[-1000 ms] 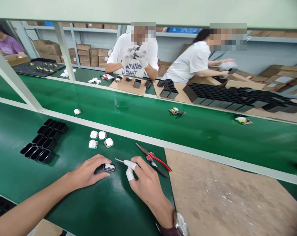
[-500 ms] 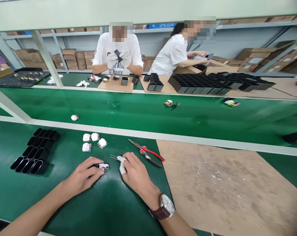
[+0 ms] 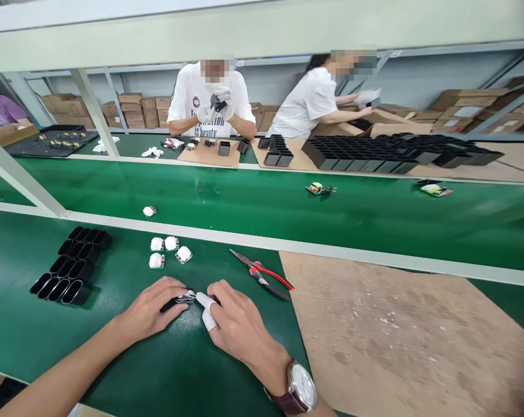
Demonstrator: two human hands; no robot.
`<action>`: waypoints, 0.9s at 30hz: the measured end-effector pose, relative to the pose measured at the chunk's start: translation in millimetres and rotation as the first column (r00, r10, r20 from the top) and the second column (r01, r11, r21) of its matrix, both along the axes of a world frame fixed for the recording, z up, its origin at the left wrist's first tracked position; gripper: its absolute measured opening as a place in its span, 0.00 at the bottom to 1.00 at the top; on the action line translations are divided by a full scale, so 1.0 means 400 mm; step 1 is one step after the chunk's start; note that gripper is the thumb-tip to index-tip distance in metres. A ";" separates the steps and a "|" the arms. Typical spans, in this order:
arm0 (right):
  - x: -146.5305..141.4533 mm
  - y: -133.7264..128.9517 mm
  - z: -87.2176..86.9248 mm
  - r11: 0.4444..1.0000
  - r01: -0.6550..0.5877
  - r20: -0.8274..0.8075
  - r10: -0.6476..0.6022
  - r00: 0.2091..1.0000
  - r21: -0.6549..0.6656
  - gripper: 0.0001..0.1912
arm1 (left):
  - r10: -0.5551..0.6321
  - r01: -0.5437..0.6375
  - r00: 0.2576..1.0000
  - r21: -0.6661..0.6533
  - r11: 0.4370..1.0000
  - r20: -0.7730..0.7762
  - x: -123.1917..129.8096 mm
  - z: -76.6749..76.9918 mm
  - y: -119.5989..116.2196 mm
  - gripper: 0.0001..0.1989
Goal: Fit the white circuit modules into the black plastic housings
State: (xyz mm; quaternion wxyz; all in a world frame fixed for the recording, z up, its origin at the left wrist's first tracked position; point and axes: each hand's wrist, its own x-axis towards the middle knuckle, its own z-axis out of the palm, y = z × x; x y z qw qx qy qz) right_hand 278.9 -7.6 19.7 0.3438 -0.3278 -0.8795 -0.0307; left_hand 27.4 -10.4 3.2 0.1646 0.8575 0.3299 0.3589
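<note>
A small black case [image 3: 184, 299] with white and metallic parts in its opening lies in my left hand [image 3: 152, 310], whose fingers wrap round it. My right hand [image 3: 233, 315], with white covers on thumb and index finger, pinches thin metal tweezers; their tips [image 3: 193, 296] are at the opening of the case. Beyond my hands sit several small circuit boards topped with white material, one of them a board [image 3: 184, 254] nearest my right hand. Red-and-black pliers [image 3: 262, 274] lie open-handled to the right. Rows of black oval cases [image 3: 68, 266] stand at the left.
A brown cardboard sheet [image 3: 396, 336] covers the right of the green table [image 3: 127, 382]. Behind a pale rail, a green belt [image 3: 244, 202] carries a few boards. Across it, two people handle parts beside stacked black boxes [image 3: 361, 153]. A slanted post [image 3: 22, 179] stands at left.
My right hand has moved left to the case, bringing the tweezers to its opening. The view has shifted slightly, and the boards on the belt now appear further right.
</note>
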 end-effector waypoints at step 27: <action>0.027 0.060 -0.104 0.964 0.259 0.212 -0.242 0.947 -0.058 0.16 | 0.492 0.022 0.748 -0.758 0.652 0.445 -0.013 0.033 0.030 0.15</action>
